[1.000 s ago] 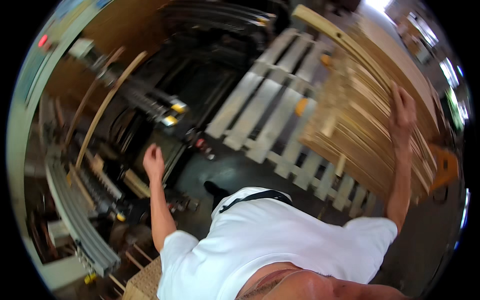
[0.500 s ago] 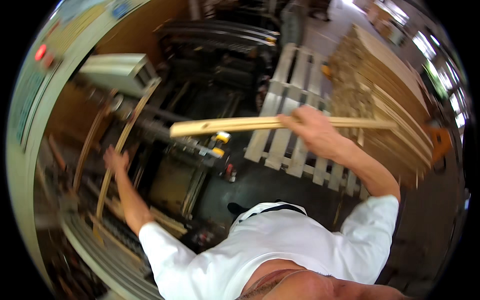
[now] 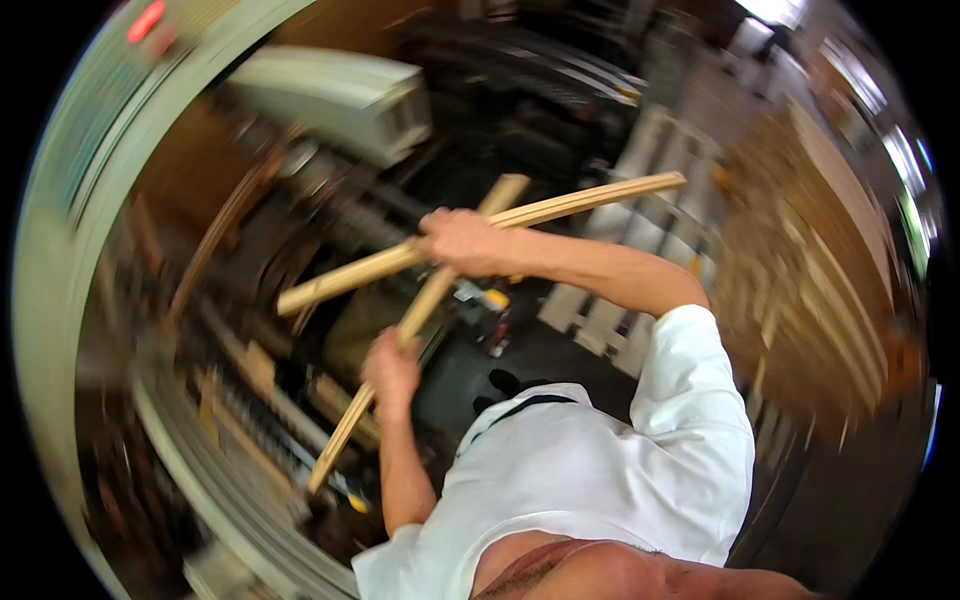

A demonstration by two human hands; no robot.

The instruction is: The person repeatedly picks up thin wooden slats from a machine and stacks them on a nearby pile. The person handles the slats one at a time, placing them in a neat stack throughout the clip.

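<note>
My right hand (image 3: pixel 465 242) is closed around a long, pale wooden strip (image 3: pixel 590 203) with a groove along it. That strip lies crosswise in front of me, sloping up toward the right. Closed on a second wooden strip (image 3: pixel 424 304) is my left hand (image 3: pixel 390 372), below and left of the right one. The second strip slants from lower left to upper right. Both strips cross at my right hand, whose fingers hide the crossing, so I cannot tell whether it grips the second strip too.
A slatted wooden pallet (image 3: pixel 640 230) stands on the floor at right, beside a tall stack of wooden boards (image 3: pixel 800 290). Dark machinery (image 3: pixel 540 120) fills the back. To the left are a pale metal housing (image 3: pixel 330 100) and a curved machine frame (image 3: pixel 110 190). Much is motion-blurred.
My left hand has taken hold of the second strip and brought it off the machine toward me. My right hand has moved left with its strip, so the two strips now cross.
</note>
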